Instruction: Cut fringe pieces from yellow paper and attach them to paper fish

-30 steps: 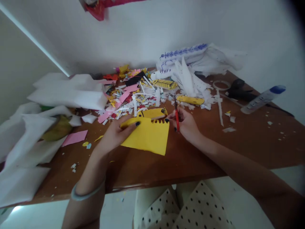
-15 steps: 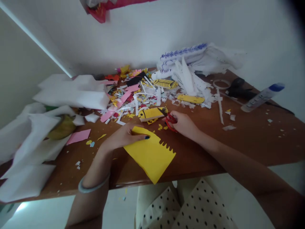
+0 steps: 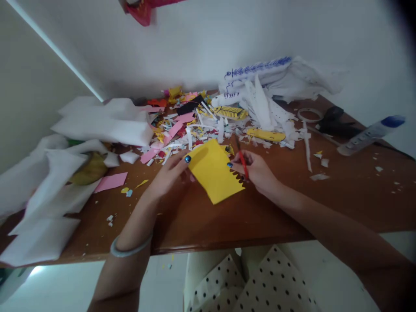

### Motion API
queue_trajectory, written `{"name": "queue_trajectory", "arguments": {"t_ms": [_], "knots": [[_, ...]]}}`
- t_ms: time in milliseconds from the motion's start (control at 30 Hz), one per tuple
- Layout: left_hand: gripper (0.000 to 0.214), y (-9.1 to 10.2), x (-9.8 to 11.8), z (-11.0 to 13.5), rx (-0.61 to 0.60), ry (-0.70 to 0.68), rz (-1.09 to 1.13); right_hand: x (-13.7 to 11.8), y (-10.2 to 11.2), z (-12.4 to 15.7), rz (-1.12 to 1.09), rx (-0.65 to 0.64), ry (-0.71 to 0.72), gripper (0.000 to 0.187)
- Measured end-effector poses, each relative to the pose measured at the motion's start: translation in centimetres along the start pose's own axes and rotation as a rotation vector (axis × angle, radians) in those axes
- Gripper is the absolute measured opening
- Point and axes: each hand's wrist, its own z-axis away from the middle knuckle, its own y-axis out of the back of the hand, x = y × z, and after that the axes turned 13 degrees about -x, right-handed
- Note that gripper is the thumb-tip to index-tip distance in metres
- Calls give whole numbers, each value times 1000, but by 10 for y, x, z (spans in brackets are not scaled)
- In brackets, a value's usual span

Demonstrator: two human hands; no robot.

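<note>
"What is at the centre of the picture?"

"A yellow sheet, slanted, is held over the brown table near its front edge. Notches run along its lower right side. Whether it touches the wood cannot be told."

"And the hands?"

"The left hand pinches the sheet's left edge, thumb on top. The right hand is closed around red-handled scissors, blades pointing away from the person, its thumb at the sheet's right edge."

"What lies just beyond?"

"A heap of paper scraps, pink, white and yellow, spreads toward the wall. A yellow cutout lies at its right side, near white paper."

"And to either side?"

"On the right, a white ring and a blue-topped bottle, tilted. On the left, white foam is piled up, with a pink piece near the left forearm. A pale bracelet circles that arm; below the table edge shows dotted cloth."
</note>
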Motion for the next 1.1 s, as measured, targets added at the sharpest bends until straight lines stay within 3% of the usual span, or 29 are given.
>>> {"name": "queue_trajectory", "arguments": {"t_ms": [133, 267, 367, 533, 600, 733, 833, 967, 1100], "knots": [[48, -17, -3, -3, -28, 17, 59, -5, -1, 2, -144, 105, -31, 36], [52, -43, -13, -6, 87, 53, 212, -2, -9, 9, -173, 29, -61, 39], [56, -48, -17, -6, 145, 100, 229, 2, -16, 13, -109, -39, -66, 41], [47, -33, -13, -4, 318, 147, 15, 1, -11, 12, -37, -147, 10, 40], [43, -23, -10, -3, 367, 161, -44, -1, -1, 9, -27, -265, 44, 42], [47, -2, -6, -1, 372, 158, -26, -6, 20, 5, 170, -640, -153, 41], [50, 5, -5, 2, 343, 121, -32, -11, 23, 8, 376, -827, -286, 32], [43, 4, -3, 6, 282, 85, -170, -16, 15, 13, 492, -911, -283, 29], [36, 1, -2, 6, 251, 64, -274, -16, 12, 14, 514, -917, -261, 29]]}}
